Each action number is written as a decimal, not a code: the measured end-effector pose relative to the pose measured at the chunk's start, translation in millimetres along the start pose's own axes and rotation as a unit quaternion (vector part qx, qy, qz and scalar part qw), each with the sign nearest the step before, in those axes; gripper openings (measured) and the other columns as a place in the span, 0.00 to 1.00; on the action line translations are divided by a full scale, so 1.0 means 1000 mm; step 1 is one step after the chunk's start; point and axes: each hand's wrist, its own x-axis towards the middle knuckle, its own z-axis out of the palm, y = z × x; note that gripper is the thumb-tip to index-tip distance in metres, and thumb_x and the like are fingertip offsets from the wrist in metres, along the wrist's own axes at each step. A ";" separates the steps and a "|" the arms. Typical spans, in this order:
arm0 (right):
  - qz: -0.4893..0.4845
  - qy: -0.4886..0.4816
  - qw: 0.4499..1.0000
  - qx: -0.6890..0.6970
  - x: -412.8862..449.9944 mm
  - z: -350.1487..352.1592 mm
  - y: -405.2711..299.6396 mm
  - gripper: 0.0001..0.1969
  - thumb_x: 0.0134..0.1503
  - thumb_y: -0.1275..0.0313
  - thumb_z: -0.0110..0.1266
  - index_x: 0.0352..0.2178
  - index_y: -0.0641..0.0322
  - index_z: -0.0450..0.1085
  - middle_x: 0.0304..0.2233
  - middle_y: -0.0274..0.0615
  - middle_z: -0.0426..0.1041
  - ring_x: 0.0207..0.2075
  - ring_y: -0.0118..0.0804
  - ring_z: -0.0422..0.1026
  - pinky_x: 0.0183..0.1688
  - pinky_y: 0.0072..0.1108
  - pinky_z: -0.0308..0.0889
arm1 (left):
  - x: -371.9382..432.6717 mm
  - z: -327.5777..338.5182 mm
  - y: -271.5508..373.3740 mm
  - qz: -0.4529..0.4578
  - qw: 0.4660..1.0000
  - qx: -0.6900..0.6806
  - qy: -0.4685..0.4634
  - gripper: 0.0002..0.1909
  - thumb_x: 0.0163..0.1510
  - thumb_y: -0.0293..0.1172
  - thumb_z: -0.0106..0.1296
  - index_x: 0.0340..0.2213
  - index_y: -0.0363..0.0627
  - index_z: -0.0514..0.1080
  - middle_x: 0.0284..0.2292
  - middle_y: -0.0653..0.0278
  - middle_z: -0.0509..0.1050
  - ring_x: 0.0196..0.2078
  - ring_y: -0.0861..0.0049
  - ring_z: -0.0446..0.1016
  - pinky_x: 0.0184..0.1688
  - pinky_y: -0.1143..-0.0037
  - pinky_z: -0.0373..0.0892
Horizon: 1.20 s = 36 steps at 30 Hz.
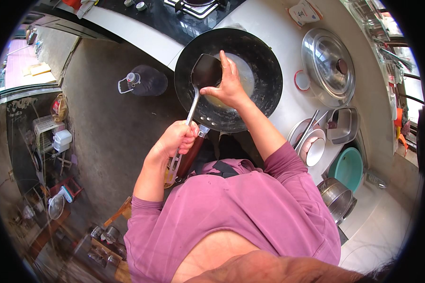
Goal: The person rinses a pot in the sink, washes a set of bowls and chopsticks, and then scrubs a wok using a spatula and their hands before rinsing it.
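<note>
A black wok (269, 81) with pale, cloudy liquid (246, 72) at its bottom lies before me, overlapping the counter's edge. My left hand (180, 138) is closed around the metal handle of a wok spatula (206, 70), whose dark blade is over the wok. The wok's reddish-brown handle (193, 155) runs close beside that fist; whether the hand touches it I cannot tell. Over the wok, my right hand (228, 86) is spread beside the blade, thumb near the spatula's neck and fingers at the blade's far side. Any contact there is unclear.
A gas stove (152, 19) is beyond the wok. On the right counter are a glass lid (327, 67), stacked bowls (313, 148), a metal basin (345, 125), a green basin (347, 168) and a metal pot (334, 198). A large plastic bottle (152, 80) stands on the floor.
</note>
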 end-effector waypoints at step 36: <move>-0.149 -0.129 0.980 -0.012 -0.025 -0.014 -0.010 0.14 0.49 0.70 0.51 0.38 0.64 0.68 0.38 0.42 0.71 0.42 0.39 0.68 0.46 0.29 0.62 | 0.017 0.005 0.004 0.155 0.782 0.526 0.296 0.08 0.47 0.32 0.47 0.27 0.39 0.66 0.19 0.52 0.71 0.21 0.59 0.71 0.24 0.65 0.67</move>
